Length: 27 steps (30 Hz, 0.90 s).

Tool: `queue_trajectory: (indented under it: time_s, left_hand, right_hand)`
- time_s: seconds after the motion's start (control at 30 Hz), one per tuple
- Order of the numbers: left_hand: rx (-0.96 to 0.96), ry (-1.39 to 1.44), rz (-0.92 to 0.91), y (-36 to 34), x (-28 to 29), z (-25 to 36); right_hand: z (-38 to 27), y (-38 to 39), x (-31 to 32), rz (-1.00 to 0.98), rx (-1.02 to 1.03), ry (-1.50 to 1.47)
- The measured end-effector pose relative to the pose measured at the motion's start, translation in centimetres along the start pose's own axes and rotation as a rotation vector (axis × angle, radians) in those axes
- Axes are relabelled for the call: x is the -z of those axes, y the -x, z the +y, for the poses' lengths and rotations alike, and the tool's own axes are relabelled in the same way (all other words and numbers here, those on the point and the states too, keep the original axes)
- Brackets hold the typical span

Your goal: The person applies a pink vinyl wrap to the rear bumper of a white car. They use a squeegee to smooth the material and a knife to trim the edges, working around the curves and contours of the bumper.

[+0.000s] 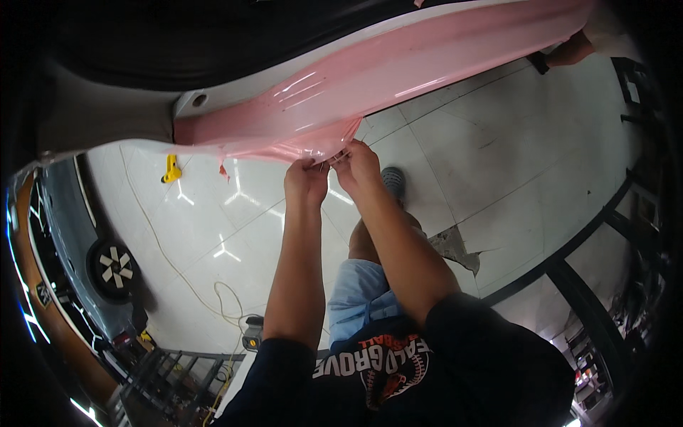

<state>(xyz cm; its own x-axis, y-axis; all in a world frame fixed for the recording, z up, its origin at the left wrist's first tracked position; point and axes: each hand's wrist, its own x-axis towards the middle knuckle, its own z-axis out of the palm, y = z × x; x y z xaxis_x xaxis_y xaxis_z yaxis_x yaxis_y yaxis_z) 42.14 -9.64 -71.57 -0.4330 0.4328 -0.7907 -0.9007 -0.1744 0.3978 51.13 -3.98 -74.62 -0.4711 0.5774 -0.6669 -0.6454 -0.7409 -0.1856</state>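
Note:
A glossy pink film point(320, 145) covers the lower body panel of a car point(420, 53) and hangs stretched from its lower edge. My left hand point(306, 183) pinches the loose film edge, with its fingertips turned up under the panel. Close beside it, my right hand point(358, 169) grips the same edge, and the fingertips of both hands nearly meet. Between them the film is bunched and pulled down into a fold. What lies under the fingertips is partly hidden by the film.
A yellow tool point(171, 169) and a pink scrap point(223, 171) lie on the tiled floor. A pale cord point(158, 238) runs along the left. At far right, another person's hand point(569, 51) reaches toward the panel. A grey vehicle point(75, 235) stands left; a broken tile point(455, 248) is right.

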Motion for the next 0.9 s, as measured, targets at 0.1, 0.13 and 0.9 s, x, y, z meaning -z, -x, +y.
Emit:
queue_trajectory:
  time_s: [0.1, 0.13, 0.9]
  left_hand:
    - [0.007, 0.129, 0.008, 1.0, 0.1, -0.6]
    - [0.034, 0.199, -0.065, 0.4, 1.0, -1.0]
    - [-0.006, 0.043, 0.165, 3.0, -3.6, -3.1]
  right_hand:
    - [-2.8, 0.7, -0.4, 0.153, -0.101, 0.304]
    - [-3.5, -0.1, 0.3, 0.174, -0.101, 0.271]
    - [-6.9, 3.1, -2.0, 0.069, -0.203, 0.135]
